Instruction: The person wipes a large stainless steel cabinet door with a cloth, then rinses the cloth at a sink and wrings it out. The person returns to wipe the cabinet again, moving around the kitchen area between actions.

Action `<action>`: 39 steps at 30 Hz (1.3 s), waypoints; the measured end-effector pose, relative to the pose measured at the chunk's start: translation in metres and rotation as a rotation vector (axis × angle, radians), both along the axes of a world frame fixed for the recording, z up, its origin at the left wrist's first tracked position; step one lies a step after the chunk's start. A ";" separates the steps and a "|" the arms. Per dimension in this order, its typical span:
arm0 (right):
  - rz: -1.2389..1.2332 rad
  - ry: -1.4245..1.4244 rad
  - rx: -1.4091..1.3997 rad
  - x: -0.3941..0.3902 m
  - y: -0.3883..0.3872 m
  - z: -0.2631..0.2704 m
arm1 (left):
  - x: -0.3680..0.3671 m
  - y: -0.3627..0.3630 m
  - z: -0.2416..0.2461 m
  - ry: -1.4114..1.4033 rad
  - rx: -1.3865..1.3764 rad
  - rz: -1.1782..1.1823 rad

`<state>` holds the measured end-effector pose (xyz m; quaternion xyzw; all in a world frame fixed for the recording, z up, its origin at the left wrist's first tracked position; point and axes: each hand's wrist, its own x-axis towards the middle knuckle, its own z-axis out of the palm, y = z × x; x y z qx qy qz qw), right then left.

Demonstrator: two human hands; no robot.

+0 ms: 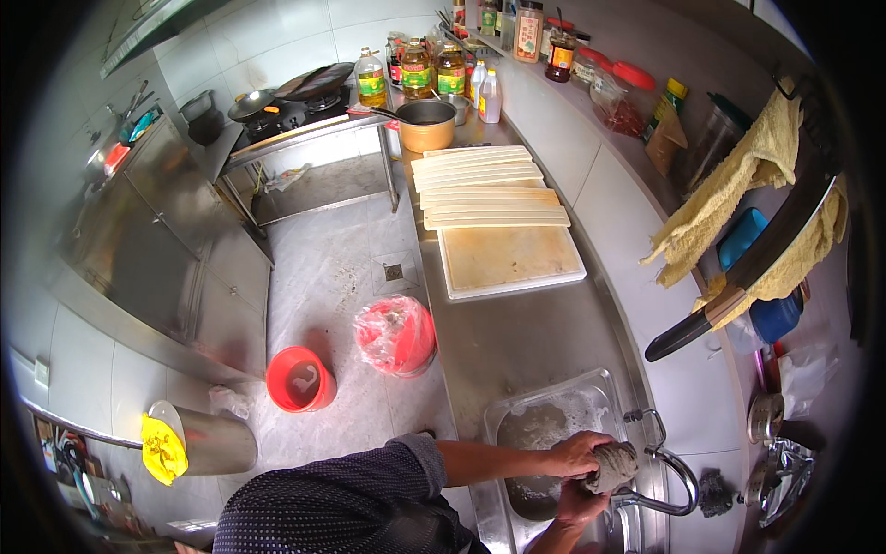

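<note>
My left hand [580, 453] and my right hand [581, 502] are both closed on a bunched grey cloth [615, 467]. They hold it over the stainless steel sink [493, 415], close to the curved faucet [682, 478]. Murky, sudsy water [533, 431] stands in the basin below. Further along the steel counter [477, 332] lies a stained cutting board [512, 260], with several pale slatted strips [495, 208] across its far part.
Behind the strips stands an orange pot [427, 131]. On the floor at the left are a red bucket [301, 381] and a red bin with a plastic liner [398, 339]. A large knife [740, 284] and yellow towels [734, 187] hang at the right.
</note>
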<state>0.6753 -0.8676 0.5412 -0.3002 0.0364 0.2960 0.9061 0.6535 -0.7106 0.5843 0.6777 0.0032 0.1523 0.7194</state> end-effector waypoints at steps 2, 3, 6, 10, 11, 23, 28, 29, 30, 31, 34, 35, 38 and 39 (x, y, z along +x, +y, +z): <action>0.081 0.024 0.001 -0.005 -0.001 -0.008 | 0.000 -0.003 0.002 -0.002 -0.025 -0.014; 0.084 0.017 -0.011 -0.003 -0.001 -0.012 | 0.001 -0.004 0.006 0.027 -0.019 -0.014; 0.066 -0.009 -0.041 0.005 -0.001 -0.026 | 0.002 -0.007 0.012 0.120 -0.083 -0.025; -0.049 -0.118 -0.108 0.011 -0.001 -0.042 | 0.003 -0.006 0.014 0.165 -0.147 -0.017; -0.084 -0.160 -0.136 0.012 -0.002 -0.046 | 0.002 -0.004 0.014 0.192 -0.123 -0.014; 0.116 -0.009 0.026 -0.010 0.032 -0.010 | -0.005 -0.029 -0.028 0.342 0.595 0.238; 0.041 0.091 0.039 0.005 0.034 -0.033 | -0.021 -0.036 -0.047 -0.105 0.955 0.420; 0.005 0.098 0.080 0.012 0.031 -0.039 | -0.016 -0.037 -0.050 -0.113 0.867 0.301; 0.008 0.101 0.066 0.018 0.027 -0.050 | -0.016 -0.032 -0.059 -0.097 0.784 0.199; -0.011 0.090 0.055 0.028 0.016 -0.057 | -0.012 -0.030 -0.064 -0.103 0.697 0.083; -0.125 0.131 0.005 0.026 0.010 -0.051 | -0.021 -0.021 -0.085 -0.100 0.275 0.198; -0.166 0.162 -0.013 0.020 0.018 -0.040 | -0.025 -0.016 -0.095 0.116 0.198 0.198; -0.194 0.100 0.054 0.015 0.034 -0.014 | -0.030 -0.012 -0.097 0.720 -0.302 0.013; -0.248 0.098 0.033 0.012 0.037 -0.008 | -0.026 -0.013 -0.092 0.739 -0.526 0.005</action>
